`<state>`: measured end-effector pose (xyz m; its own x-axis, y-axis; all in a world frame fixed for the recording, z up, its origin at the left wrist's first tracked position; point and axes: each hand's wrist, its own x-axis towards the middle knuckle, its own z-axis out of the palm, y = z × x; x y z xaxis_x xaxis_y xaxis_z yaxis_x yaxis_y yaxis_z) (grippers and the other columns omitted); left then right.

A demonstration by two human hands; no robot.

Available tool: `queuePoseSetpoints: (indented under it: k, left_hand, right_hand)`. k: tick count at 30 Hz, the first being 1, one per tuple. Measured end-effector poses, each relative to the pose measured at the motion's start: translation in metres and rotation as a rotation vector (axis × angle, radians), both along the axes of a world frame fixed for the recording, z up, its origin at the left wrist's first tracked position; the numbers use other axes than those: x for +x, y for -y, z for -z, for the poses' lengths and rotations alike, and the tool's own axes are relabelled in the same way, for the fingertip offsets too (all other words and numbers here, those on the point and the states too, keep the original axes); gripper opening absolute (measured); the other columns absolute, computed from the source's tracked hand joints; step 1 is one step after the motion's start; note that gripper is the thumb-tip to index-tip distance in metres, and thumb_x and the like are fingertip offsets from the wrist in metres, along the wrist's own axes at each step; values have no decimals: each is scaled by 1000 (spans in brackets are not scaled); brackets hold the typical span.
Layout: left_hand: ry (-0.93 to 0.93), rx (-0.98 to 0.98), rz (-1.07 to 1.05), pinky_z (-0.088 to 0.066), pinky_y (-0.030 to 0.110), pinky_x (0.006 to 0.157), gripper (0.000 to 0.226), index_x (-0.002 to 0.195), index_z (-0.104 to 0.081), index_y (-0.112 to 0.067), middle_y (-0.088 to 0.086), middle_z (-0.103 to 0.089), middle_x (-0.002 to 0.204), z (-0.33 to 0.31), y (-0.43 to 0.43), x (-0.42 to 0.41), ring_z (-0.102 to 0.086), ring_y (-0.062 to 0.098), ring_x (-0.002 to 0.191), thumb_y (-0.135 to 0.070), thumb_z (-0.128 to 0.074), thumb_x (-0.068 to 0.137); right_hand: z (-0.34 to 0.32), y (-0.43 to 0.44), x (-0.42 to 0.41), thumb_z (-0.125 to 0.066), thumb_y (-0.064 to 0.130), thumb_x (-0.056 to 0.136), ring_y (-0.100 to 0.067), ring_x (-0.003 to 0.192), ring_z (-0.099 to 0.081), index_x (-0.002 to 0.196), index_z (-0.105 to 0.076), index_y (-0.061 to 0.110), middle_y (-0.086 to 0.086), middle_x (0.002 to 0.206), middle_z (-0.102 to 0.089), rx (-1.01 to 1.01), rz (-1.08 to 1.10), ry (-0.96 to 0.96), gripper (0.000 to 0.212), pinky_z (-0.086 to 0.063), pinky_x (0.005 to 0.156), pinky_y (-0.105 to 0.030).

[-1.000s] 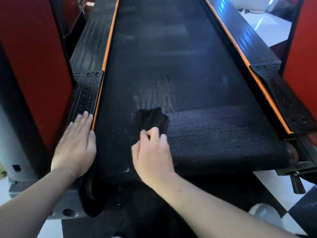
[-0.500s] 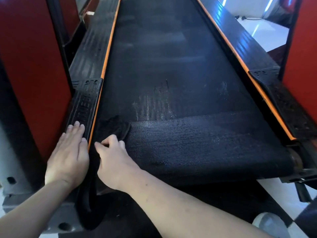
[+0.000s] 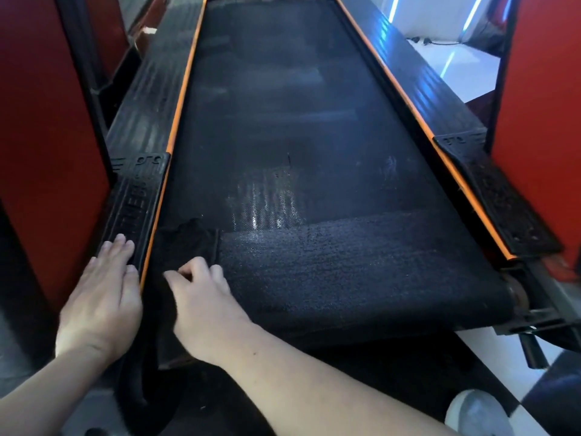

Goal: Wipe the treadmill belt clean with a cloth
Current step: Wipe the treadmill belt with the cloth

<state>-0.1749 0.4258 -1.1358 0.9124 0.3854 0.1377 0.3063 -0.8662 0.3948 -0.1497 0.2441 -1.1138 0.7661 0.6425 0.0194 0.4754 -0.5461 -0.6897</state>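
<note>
A black treadmill belt [image 3: 283,136] runs away from me, with a darker wiped band across its near end and dusty streaks [image 3: 264,206] just beyond. A black cloth [image 3: 188,240] lies on the belt's near left edge. My right hand [image 3: 204,303] grips the cloth with curled fingers and presses it onto the belt. My left hand [image 3: 100,294] rests flat on the left side rail [image 3: 132,199], fingers straight.
Orange strips edge both black side rails [image 3: 490,190]. Red panels stand at the left [image 3: 47,136] and right [image 3: 547,121]. The rear roller end [image 3: 515,294] shows at the near right. A white shoe [image 3: 474,413] is on the pale floor at bottom right.
My right hand has slid the cloth from the belt's middle to its left edge, widening the wiped band. The left hand has stayed on the side rail.
</note>
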Motion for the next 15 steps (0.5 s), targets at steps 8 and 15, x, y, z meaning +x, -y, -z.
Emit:
queuePoseSetpoints:
  k: [8, 15]
  left_hand:
    - [-22, 18, -2, -7, 33, 124, 66, 153, -31, -17, -10, -19, 162, -1, 3, -1, -8, 2, 150, -42, -16, 93]
    - [-3, 28, 4, -7, 33, 123, 67, 151, -33, -14, -6, -23, 162, -2, 5, -1, -10, 5, 150, -43, -19, 93]
  right_hand:
    - [22, 80, 28, -50, 10, 95, -22, 109, -44, 138, -57, 22, 4, 126, -46, 12, 162, 176, 45, -44, 102, -39]
    - [16, 188, 69, -51, 10, 98, -14, 112, -46, 134, -61, 23, 9, 124, -48, -106, 336, 192, 40, -43, 102, -28]
